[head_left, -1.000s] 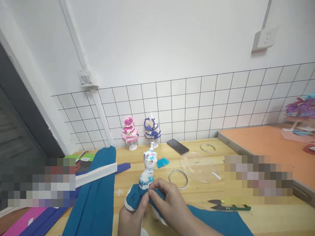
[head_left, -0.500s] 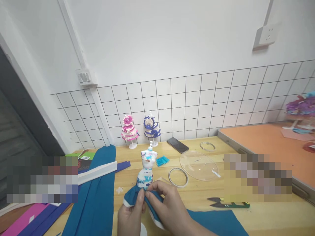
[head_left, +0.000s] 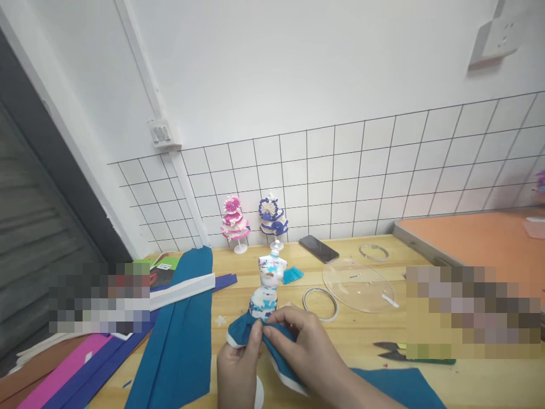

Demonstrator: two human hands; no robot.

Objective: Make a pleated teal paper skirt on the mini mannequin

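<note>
A small white dress form [head_left: 269,278] with blue and purple patches stands upright in front of me. Around its lower body hangs a teal paper or fabric skirt [head_left: 284,346] with a white edge. My left hand [head_left: 242,360] pinches the skirt's top edge, thumb against the front of the form. Close beside it, my right hand [head_left: 304,346] grips the same edge between thumb and fingers. Part of the form's round white base [head_left: 259,393] shows below. Behind the form lies a pleated light-blue piece [head_left: 293,275].
Two dressed miniature forms, pink [head_left: 235,220] and navy [head_left: 273,218], stand by the wall. Teal sheets [head_left: 176,346], a phone [head_left: 318,249], tape rings [head_left: 320,304], a clear disc [head_left: 357,286] and thread snips [head_left: 389,351] lie on the wooden table. An orange surface [head_left: 481,241] adjoins at right.
The whole view has shifted, so the table items appear farther right. Both hands keep their pinch on the skirt at the form's waist, with little visible finger movement.
</note>
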